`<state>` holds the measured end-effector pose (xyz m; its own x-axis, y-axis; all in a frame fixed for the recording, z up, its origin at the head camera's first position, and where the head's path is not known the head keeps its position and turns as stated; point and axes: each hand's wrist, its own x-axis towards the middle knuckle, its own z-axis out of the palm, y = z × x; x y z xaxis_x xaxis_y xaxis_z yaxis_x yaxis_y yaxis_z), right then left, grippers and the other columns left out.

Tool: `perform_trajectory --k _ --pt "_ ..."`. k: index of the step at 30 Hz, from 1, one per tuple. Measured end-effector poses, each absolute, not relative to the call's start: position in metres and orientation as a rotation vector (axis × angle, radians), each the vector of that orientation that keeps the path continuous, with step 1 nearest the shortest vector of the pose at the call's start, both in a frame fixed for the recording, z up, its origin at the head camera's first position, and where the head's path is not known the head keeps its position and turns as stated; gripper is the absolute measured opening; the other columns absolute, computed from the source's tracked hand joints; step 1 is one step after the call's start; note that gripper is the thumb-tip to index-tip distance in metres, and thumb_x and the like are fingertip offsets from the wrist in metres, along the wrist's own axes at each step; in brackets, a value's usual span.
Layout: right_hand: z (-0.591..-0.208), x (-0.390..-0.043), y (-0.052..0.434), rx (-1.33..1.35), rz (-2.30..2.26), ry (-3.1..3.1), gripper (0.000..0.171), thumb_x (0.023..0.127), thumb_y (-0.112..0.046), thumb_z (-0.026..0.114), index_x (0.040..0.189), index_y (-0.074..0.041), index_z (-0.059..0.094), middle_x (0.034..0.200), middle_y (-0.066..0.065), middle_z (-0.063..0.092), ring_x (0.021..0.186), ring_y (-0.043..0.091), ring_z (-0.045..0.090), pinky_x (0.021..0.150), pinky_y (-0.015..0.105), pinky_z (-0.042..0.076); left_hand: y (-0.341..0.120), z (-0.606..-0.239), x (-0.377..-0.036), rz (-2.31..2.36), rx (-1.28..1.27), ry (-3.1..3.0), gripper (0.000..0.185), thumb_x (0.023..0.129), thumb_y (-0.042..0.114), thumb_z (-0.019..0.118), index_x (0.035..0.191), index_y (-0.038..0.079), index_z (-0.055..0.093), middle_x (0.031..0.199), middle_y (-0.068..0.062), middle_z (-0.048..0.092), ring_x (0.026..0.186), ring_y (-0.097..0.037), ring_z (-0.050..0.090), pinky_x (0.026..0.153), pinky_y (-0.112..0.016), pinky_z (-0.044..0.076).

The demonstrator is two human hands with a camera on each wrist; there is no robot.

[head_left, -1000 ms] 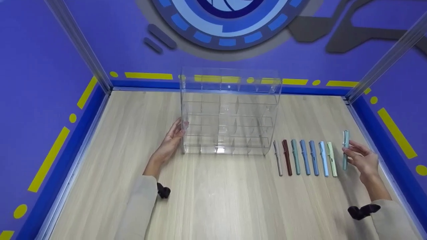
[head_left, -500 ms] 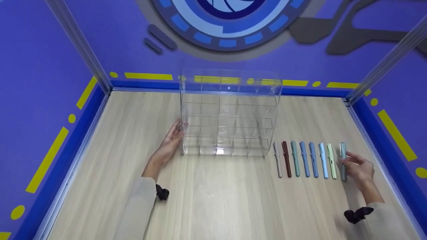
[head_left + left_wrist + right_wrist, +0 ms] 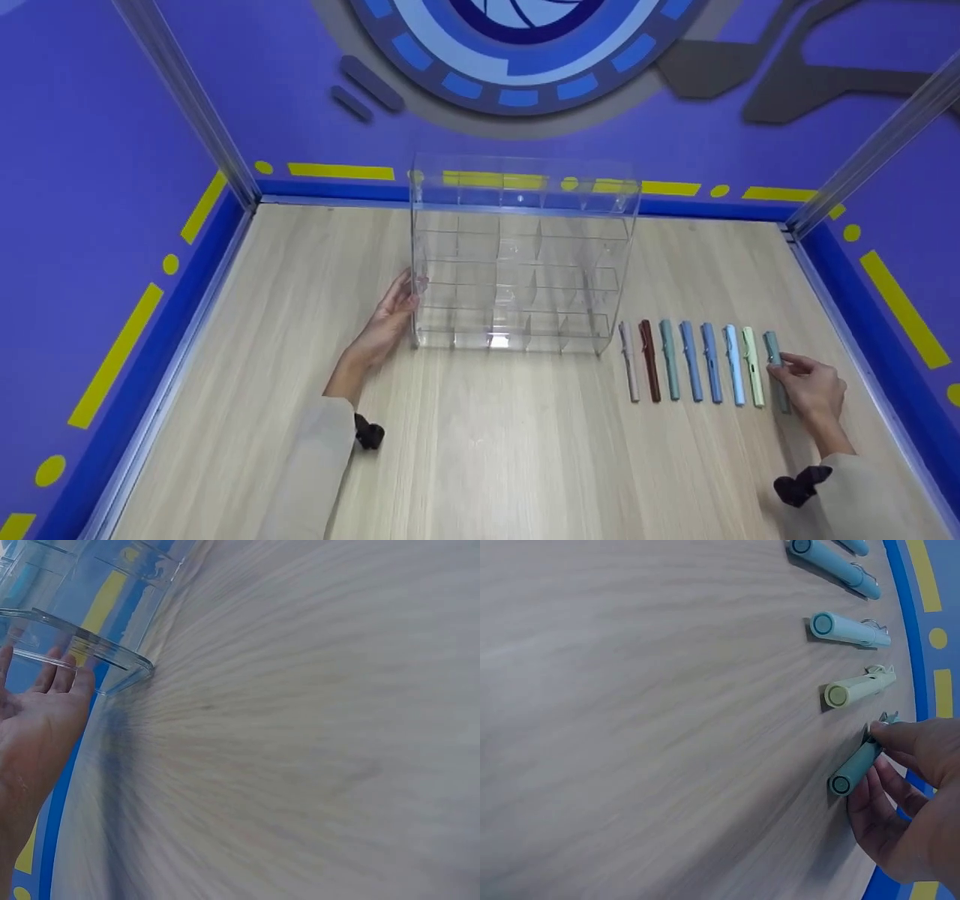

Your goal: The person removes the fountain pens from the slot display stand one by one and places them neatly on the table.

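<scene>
My left hand (image 3: 384, 326) rests against the left side of a clear acrylic organizer (image 3: 517, 259) divided into several compartments. In the left wrist view, the fingers (image 3: 64, 679) reach the organizer's edge, fairly straight. On the table's right side, my right hand (image 3: 814, 390) pinches a teal pen (image 3: 772, 347) between thumb and fingers. The right wrist view shows that teal pen (image 3: 855, 770) lying on or just above the table, its end toward the camera. Immediately left of it in the head view is a light green pen (image 3: 753, 367), followed by a light blue pen (image 3: 734, 366).
Farther left in the same row lie blue, teal, dark red and grey pens, the dark red pen (image 3: 650, 361) near the end. The wooden table (image 3: 480, 442) is bounded by blue walls (image 3: 300, 120) at the back and sides.
My right hand has brought the teal pen down and slightly toward the row, to the right of the light green pen. The left hand keeps its place at the organizer.
</scene>
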<state>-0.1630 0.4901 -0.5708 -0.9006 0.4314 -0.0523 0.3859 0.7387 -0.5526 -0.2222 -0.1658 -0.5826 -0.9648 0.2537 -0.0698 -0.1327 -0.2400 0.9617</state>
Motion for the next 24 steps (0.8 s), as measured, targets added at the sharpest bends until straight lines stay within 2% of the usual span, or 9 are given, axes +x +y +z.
perform_trajectory --k 4,13,18,20,24 --pt "-0.572 -0.160 0.490 -0.722 0.864 -2.864 0.046 0.099 -0.023 0.064 0.133 0.007 0.062 0.117 0.032 0.066 0.069 0.005 0.051 0.052 0.019 0.039 -0.164 -0.583 -0.222 2.285 0.153 1.763 0.075 0.108 0.026 0.053 0.166 0.018 0.006 0.170 -0.011 0.023 0.161 -0.026 0.015 0.133 -0.041 0.010" --pt "-0.573 -0.153 0.491 -0.757 0.858 -2.855 0.047 0.098 -0.024 0.064 0.131 0.009 0.062 0.119 0.035 0.067 0.066 0.001 0.052 0.051 0.018 0.041 -0.163 -0.582 -0.222 2.257 0.149 1.750 0.074 0.109 0.025 0.051 0.166 0.017 0.004 0.172 -0.011 0.018 0.161 -0.026 0.010 0.133 -0.041 0.009" --pt "-0.574 -0.151 0.492 -0.775 0.863 -2.879 0.049 0.099 -0.027 0.062 0.133 0.009 0.060 0.120 0.035 0.065 0.067 0.007 0.054 0.050 0.020 0.042 -0.168 -0.576 -0.219 2.192 0.177 1.774 0.074 0.108 0.023 0.052 0.166 0.023 0.006 0.174 -0.008 0.009 0.162 -0.026 0.008 0.133 -0.041 0.012" --pt "-0.574 -0.151 0.493 -0.766 0.865 -2.878 0.051 0.099 -0.027 0.062 0.133 0.010 0.059 0.122 0.036 0.065 0.071 0.018 0.062 0.051 0.019 0.042 -0.173 -0.573 -0.217 2.152 0.214 1.803 0.076 0.108 0.022 0.053 0.166 0.028 0.004 0.174 -0.008 0.006 0.162 -0.028 0.007 0.133 -0.043 0.012" --pt "-0.571 -0.154 0.493 -0.725 0.894 -2.883 0.054 0.099 -0.028 0.061 0.135 0.013 0.057 0.125 0.039 0.062 0.071 0.014 0.064 0.051 0.015 0.044 -0.191 -0.567 -0.213 2.096 0.266 1.854 0.077 0.109 0.016 0.049 0.166 0.031 -0.001 0.174 -0.010 0.006 0.161 -0.031 0.007 0.132 -0.049 0.011"
